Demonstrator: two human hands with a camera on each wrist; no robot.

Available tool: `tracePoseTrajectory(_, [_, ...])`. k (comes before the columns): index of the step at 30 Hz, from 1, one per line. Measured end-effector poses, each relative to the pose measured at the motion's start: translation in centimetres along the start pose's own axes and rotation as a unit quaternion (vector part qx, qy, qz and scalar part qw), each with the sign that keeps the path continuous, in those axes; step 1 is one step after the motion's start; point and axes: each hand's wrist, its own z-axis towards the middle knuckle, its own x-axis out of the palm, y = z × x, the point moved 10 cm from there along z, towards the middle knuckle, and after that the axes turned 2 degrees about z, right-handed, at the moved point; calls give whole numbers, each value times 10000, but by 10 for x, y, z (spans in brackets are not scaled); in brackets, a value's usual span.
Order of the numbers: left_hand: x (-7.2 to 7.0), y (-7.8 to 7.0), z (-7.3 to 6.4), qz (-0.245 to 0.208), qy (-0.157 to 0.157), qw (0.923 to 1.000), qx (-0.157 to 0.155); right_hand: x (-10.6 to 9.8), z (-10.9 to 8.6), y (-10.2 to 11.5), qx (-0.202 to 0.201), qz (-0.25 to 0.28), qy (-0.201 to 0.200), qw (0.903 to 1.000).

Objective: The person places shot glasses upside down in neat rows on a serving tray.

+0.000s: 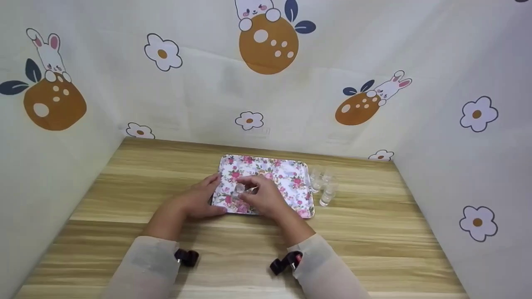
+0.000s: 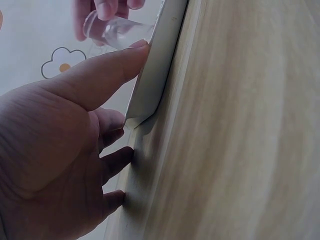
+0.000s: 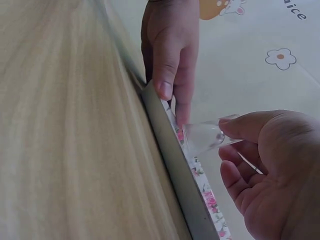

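A rectangular tray with a pink rose print lies on the wooden table. My left hand grips its near left corner. In the left wrist view the thumb presses the rim, and the other fingers reach round the left side, some of them down at the table. Over the left part of the tray, my right hand pinches a small clear shot glass between thumb and fingers. One end of the glass is right at the tray's floral surface in the right wrist view.
Several more clear shot glasses stand close together just off the tray's right edge. The wooden table meets cloth walls printed with rabbits, oranges and flowers at the back and both sides.
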Motion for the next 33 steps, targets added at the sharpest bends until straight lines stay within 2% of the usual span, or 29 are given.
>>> tracePoseTrajectory(8, [3,3,2,0,30,10000,-46,10,-2,-3,-66,-105,220,9997])
tracePoseTrajectory(15, [2,5,2,36,25,9999,-139,-1,-6,-1,-57,464,274,9985])
tracePoseTrajectory(24, [3,4,4,109,26,9999,-58,-43,-17,-8,15,761,-224,9968])
tracePoseTrajectory(33, [3,5,4,-66,15,10000,-68,-104,-41,-30,201,803,-846,9930])
